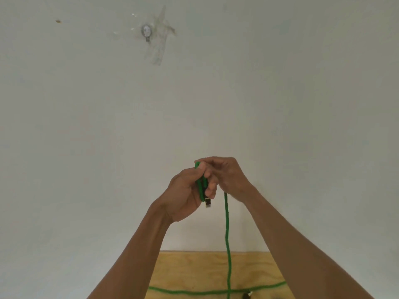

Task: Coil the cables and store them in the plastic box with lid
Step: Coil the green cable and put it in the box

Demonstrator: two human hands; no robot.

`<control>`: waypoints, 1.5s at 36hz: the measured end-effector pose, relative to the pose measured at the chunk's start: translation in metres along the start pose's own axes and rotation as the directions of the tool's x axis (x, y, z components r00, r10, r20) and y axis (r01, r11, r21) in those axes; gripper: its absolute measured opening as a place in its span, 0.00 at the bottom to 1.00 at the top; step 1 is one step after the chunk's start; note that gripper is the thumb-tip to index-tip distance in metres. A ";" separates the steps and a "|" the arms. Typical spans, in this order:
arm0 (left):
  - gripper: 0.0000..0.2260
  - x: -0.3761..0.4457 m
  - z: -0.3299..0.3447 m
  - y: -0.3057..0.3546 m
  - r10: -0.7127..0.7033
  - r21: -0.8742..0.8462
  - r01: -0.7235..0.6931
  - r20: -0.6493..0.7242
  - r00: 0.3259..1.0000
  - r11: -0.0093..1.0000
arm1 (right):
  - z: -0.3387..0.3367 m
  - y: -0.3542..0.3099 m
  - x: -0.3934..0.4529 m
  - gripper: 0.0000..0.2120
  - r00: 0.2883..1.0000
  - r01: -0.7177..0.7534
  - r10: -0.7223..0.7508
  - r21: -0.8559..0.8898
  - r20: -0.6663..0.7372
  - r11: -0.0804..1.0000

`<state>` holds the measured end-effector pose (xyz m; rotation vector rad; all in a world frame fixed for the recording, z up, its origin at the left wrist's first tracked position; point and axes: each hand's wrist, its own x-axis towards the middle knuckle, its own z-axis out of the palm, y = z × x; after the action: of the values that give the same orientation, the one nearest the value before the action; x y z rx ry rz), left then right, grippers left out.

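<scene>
Both hands are up in front of a plain white wall (280,93). The left hand (185,195) is closed around a few short loops of the green cable (227,234), with the metal plug (208,202) poking out below the fingers. The right hand (224,175) pinches the cable at the top of the loops. The rest hangs straight down and trails across the wooden tabletop (194,268) near its back edge. There's a small hook (146,31) on the wall.
</scene>
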<state>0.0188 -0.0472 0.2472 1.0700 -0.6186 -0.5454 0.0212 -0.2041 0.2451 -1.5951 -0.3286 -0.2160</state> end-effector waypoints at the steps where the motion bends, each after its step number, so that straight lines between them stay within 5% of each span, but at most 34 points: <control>1: 0.12 0.001 0.002 0.000 0.027 -0.026 -0.027 0.011 1.000 0.999 | 0.003 0.003 -0.005 0.07 0.999 -0.031 0.031 0.060 0.009 0.998; 5: 0.11 0.009 0.003 0.010 0.105 -0.063 -0.104 0.021 0.994 0.993 | 0.013 0.015 -0.024 0.19 0.994 -0.109 0.106 -0.115 -0.030 0.987; 15: 0.09 0.023 -0.004 0.013 0.156 -0.066 -0.170 -0.187 0.970 0.983 | 0.023 0.013 -0.044 0.13 0.987 -0.158 0.157 -0.130 -0.019 0.979; 28: 0.11 0.027 -0.029 0.004 0.258 0.342 -0.153 -0.287 0.922 0.927 | 0.019 0.007 -0.052 0.10 0.980 -0.162 0.197 -0.474 0.026 0.865; 41: 0.09 0.028 -0.044 0.000 0.263 0.021 -0.280 -0.422 0.868 0.960 | 0.024 0.015 -0.045 0.20 0.964 -0.112 0.236 -0.614 0.125 0.781; 45: 0.09 0.020 -0.048 -0.001 0.294 0.332 -0.173 -0.361 0.885 0.927 | 0.024 0.009 -0.042 0.11 0.980 -0.038 0.164 -0.701 0.113 0.712; 50: 0.12 0.009 -0.046 -0.008 0.198 0.718 0.024 -0.224 0.954 0.696 | 0.013 -0.017 -0.027 0.09 0.989 0.061 0.067 -0.777 0.132 0.627; 52: 0.16 0.005 -0.045 -0.012 0.101 0.731 0.070 -0.187 0.977 0.678 | 0.007 -0.023 -0.017 0.09 0.981 0.094 0.071 -0.755 0.183 0.649; 54: 0.21 0.001 -0.042 -0.014 -0.030 0.619 0.132 -0.171 0.985 0.774 | 0.000 -0.026 -0.006 0.08 0.977 0.130 0.044 -0.742 0.210 0.657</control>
<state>0.0471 -0.0265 0.2199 1.7691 -0.6369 -0.3221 0.0073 -0.2034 0.2673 -2.4657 -0.4798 -0.2352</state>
